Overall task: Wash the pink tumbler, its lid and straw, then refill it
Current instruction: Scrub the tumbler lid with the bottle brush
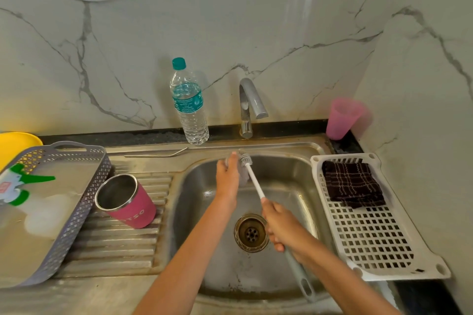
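Both our hands were over the sink (314, 150), the left hand (227, 177) curling its fingers round what seemed the blurred clear lid (244, 177), the right hand (284, 228) gripping the brush (252, 174) against it, while the pink tumbler (128, 202) sat tilted on the drainboard (122, 243) and the straw (156, 155) lay behind the basin.

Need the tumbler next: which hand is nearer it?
Left. The left hand, holding the lid, is over the basin, right of the tumbler on the drainboard. The right hand, holding the brush, is farther right, past the drain.
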Action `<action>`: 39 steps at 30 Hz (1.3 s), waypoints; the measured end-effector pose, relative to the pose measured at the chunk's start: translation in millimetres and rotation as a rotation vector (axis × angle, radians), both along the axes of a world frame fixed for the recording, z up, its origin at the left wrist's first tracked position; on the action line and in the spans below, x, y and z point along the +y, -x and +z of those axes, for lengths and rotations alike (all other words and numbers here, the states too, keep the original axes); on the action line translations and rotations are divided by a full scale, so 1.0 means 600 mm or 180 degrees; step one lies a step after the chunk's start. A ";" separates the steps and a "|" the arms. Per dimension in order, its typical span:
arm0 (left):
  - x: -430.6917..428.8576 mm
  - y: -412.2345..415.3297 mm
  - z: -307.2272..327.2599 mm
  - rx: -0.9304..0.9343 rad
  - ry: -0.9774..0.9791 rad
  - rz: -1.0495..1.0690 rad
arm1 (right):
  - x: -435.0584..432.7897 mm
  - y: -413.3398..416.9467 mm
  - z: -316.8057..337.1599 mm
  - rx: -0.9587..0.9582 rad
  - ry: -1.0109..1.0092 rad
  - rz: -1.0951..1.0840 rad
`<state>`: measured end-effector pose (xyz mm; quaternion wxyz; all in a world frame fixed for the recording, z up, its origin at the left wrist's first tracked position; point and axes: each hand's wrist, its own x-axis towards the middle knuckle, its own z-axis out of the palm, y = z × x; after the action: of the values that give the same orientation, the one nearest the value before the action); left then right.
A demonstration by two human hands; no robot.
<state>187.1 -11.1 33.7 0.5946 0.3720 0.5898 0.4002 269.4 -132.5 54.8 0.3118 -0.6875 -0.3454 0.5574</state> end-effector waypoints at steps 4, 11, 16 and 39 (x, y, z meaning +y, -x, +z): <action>0.004 0.000 -0.003 0.0067 -0.0133 0.0150 | 0.008 0.007 0.001 0.0074 0.0025 -0.0030; 0.016 0.014 0.003 0.0039 -0.0046 0.0178 | 0.004 0.002 0.006 0.0253 0.0026 0.0007; 0.017 0.009 0.002 -0.0020 -0.0149 0.0322 | 0.000 0.008 0.009 0.0317 0.0091 -0.0019; 0.034 0.014 0.001 0.0009 -0.0017 0.0455 | -0.008 0.017 0.004 0.0307 0.0120 0.0065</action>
<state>178.5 9.0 34.2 0.5627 0.3311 0.6146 0.4427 259.3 -137.1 57.5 0.3093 -0.6621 -0.3264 0.5995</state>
